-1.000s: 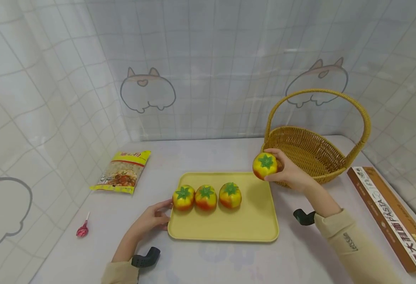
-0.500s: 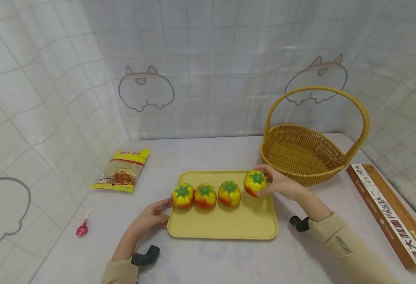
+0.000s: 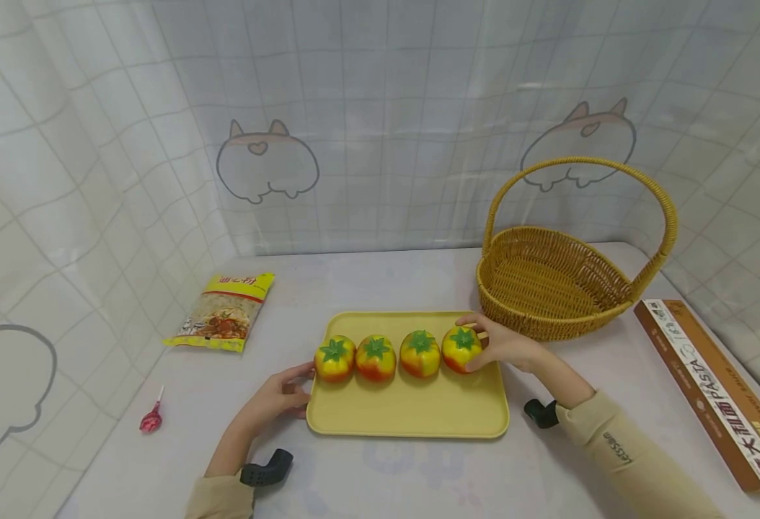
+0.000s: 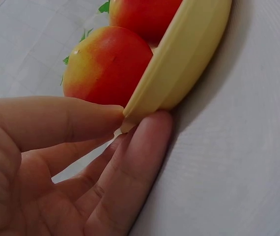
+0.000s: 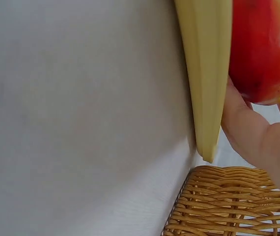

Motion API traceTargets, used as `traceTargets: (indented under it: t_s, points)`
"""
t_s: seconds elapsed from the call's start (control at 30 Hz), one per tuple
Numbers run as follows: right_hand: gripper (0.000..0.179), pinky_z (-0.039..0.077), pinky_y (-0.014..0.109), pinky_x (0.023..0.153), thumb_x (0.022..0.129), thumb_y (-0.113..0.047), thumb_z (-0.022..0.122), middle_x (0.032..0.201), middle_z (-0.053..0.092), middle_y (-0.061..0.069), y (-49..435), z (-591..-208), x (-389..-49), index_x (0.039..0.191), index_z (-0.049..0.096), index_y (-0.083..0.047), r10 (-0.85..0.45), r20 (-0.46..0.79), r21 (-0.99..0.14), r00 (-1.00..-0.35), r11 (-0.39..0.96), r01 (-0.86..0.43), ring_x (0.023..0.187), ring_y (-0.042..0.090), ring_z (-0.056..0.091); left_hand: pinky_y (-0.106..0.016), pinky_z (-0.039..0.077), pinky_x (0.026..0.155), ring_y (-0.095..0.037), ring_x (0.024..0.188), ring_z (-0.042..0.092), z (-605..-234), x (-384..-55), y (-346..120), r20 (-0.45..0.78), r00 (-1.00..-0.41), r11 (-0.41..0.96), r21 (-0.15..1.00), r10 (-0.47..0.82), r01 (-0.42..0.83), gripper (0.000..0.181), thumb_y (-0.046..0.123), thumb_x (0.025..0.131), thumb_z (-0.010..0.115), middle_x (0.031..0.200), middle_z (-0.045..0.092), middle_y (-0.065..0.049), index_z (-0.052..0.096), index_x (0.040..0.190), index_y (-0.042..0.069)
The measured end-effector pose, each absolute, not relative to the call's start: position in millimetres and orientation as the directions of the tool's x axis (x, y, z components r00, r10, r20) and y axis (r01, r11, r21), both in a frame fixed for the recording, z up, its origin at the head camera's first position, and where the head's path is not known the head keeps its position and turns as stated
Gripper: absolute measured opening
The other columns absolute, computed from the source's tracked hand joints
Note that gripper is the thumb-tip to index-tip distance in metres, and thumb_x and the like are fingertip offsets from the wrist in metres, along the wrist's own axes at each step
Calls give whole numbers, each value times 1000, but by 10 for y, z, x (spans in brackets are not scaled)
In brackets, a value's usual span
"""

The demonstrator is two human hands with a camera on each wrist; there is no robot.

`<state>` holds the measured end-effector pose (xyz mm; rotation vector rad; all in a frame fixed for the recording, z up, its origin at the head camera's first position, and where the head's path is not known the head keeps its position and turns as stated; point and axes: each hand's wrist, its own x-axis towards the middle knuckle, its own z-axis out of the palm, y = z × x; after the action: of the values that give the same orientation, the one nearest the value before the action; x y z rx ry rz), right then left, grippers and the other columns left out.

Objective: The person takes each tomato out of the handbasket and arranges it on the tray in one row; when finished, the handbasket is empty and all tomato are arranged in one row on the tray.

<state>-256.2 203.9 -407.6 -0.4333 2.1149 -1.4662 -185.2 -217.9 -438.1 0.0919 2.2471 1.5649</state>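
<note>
A yellow tray (image 3: 406, 411) lies on the table with a row of yellow-and-red tomatoes, each topped by green star-shaped leaves. My right hand (image 3: 511, 347) grips the rightmost tomato (image 3: 461, 346) from its right side, low at the tray's right end. In the right wrist view that tomato (image 5: 263, 46) shows red, with a finger between it and the tray wall (image 5: 206, 64). My left hand (image 3: 275, 396) pinches the tray's left rim. The left wrist view shows the thumb (image 4: 76, 120) on the rim and fingertips against the wall below, close to the leftmost tomato (image 4: 105, 66).
A wicker basket (image 3: 551, 328) with a tall handle stands behind my right hand. Along the right edge lies a long pasta box (image 3: 717, 396). On the left are a yellow food packet (image 3: 224, 313) and a red lollipop (image 3: 151, 419). A tiled-pattern curtain (image 3: 386, 144) surrounds the table.
My right hand has carried its tomato from beside the basket down and left to the end of the row on the tray. The left hand has stayed at the rim.
</note>
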Motion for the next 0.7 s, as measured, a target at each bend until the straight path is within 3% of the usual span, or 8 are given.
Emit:
traceTargets:
  t_s: [0.53, 0.7]
  points:
    - [88, 37, 48, 98, 70, -4, 75, 138, 25, 30, 2037, -4055, -2510, 142, 25, -4, -544, -240, -935, -804, 353, 41, 118, 42, 39, -30, 55, 70, -20, 76, 58, -4370, -1823, -2166, -293, -918, 388, 905, 266, -177, 67, 9, 83, 61, 134, 40, -23, 31, 142, 1]
    - [88, 30, 52, 102, 69, -5, 75, 140, 24, 28, 2044, -4040, -2526, 142, 26, -6, -537, -234, -933, -810, 357, 33, 123, 44, 33, -30, 55, 70, -20, 76, 58, -4347, -1880, -2173, -284, -919, 411, 898, 274, -155, 66, 10, 84, 61, 134, 40, -23, 31, 142, 1]
